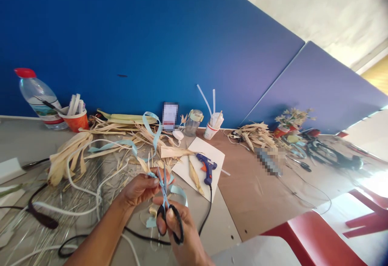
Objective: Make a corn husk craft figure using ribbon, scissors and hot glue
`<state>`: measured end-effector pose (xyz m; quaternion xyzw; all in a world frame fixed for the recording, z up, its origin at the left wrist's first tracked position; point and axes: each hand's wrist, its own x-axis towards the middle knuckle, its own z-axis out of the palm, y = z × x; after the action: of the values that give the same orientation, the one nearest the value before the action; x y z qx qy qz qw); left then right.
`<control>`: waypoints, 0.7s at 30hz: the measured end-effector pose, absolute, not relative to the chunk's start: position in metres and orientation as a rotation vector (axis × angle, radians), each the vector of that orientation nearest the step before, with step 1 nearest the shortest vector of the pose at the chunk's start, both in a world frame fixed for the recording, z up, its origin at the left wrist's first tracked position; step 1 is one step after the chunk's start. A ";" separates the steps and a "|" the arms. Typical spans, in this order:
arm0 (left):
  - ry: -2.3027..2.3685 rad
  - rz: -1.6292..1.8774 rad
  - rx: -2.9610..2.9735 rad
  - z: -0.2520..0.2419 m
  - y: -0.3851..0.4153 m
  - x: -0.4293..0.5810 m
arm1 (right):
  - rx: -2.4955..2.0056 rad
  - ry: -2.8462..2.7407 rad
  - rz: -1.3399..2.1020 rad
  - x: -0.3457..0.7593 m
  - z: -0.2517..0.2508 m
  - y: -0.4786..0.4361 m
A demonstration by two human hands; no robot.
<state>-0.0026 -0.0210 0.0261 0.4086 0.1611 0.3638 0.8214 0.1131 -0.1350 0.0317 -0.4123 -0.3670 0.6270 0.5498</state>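
A blue, flat partition panel (121, 35) stands behind a grey-and-brown desk (236, 193); dry, straw-coloured corn husks (71, 153) lie along its far left part. At the near middle, the left hand (141, 189) is closed, fingertips pinching a narrow light-blue fabric ribbon (151, 174). The right hand (187, 221) grips metal scissors with black plastic loop handles (165, 203), digits through the loops. The ribbon lies on the far side of the right hand and slightly left of it; the left hand is the nearer to it. Light-blue ribbon shows on both sides of the blades, suggesting a long axis roughly left to right; whether it sits between them cannot be determined. The scissors' long axis runs near to far, handles near, tips far and slightly left, blades narrowly parted. Farther right, a blue-and-orange plastic glue gun (209, 167) rests on white paper (209, 148).
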 end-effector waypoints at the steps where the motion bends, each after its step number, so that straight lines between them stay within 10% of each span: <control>1: 0.341 0.772 0.871 0.025 -0.021 -0.003 | -0.985 -0.869 1.480 0.113 0.032 -0.136; 21: 0.320 0.757 0.811 0.020 -0.021 -0.002 | -0.989 -0.882 1.507 0.116 0.035 -0.135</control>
<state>-0.0021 -0.0206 0.0199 0.3835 0.1515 0.3578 0.8378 0.1157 -0.1352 0.0349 -0.4154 -0.3705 0.6334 0.5376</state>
